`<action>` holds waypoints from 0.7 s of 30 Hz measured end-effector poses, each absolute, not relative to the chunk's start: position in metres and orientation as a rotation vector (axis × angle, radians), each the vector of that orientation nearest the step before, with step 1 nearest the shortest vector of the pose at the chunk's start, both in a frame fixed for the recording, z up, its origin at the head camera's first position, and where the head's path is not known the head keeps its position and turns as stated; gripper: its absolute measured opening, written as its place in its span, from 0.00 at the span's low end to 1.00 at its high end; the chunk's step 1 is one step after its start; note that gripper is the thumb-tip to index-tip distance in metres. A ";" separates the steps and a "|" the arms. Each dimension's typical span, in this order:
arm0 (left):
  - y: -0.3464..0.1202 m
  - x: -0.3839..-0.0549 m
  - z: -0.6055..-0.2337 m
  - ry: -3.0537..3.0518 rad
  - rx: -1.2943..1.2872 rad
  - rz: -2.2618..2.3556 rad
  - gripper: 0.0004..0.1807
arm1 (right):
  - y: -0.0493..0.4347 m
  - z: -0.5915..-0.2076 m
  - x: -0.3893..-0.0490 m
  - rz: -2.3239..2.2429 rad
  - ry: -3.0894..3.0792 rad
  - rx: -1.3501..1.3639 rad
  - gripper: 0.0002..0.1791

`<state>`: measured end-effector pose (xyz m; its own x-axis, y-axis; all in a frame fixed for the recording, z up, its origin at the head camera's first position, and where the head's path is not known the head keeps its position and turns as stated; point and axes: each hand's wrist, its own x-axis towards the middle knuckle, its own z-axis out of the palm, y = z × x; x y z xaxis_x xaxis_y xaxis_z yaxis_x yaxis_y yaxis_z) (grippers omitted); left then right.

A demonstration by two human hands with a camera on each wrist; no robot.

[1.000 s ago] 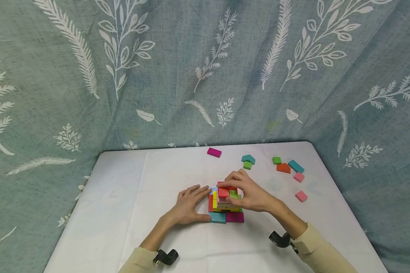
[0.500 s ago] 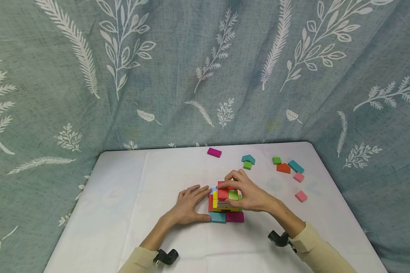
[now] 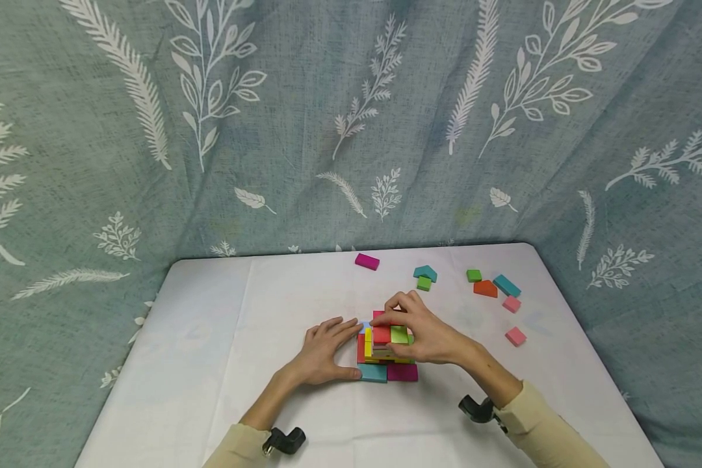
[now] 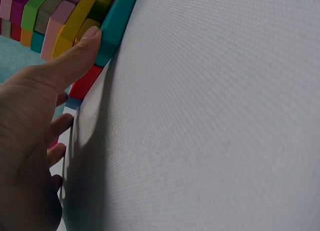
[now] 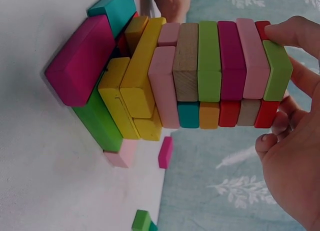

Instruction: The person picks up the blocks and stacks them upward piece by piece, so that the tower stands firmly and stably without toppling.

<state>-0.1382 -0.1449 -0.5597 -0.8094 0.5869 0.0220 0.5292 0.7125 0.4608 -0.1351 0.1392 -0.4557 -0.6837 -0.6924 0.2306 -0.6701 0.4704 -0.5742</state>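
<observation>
A stepped tower of colourful wooden toy blocks (image 5: 207,61) stands on the white table, with a narrow column rising from a wider base. My right hand (image 3: 427,330) holds the top layer, its thumb and fingers curled around a red block (image 3: 381,335) and a green block (image 3: 399,334). My left hand (image 3: 326,356) rests beside the base, fingers spread. In the left wrist view, its thumb touches the teal block (image 4: 117,28) at the bottom, near a red block (image 4: 86,81). A magenta block (image 5: 82,61) lies beside the teal one. The right hand partly covers the tower's far side.
Loose blocks lie behind and right of the tower: a magenta block (image 3: 367,261), a teal roof-shaped piece (image 3: 425,271), green cubes (image 3: 474,275), an orange piece (image 3: 485,288), a teal bar (image 3: 506,285) and pink cubes (image 3: 515,336). A leaf-patterned curtain (image 3: 304,130) hangs behind the table.
The green top block has shifted slightly left against the red one under my right hand, so the two now sit level side by side. My left hand has stayed put.
</observation>
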 end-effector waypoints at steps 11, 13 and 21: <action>-0.145 -0.139 -0.562 2.778 0.887 0.675 0.54 | 0.139 -0.455 -0.134 -1.023 2.652 -1.219 0.24; -0.145 -0.139 -0.562 2.776 0.881 0.668 0.54 | 0.139 -0.455 -0.134 -1.034 2.645 -1.220 0.24; -0.144 -0.139 -0.562 2.777 0.878 0.668 0.55 | 0.142 -0.451 -0.136 -1.151 2.625 -1.197 0.25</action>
<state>-0.1390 -0.1445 -0.5622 -0.8166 0.5771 -0.0111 0.5089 0.7289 0.4580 -0.1360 0.1425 -0.4510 -0.7025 -0.6641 0.2560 -0.6381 0.4284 -0.6398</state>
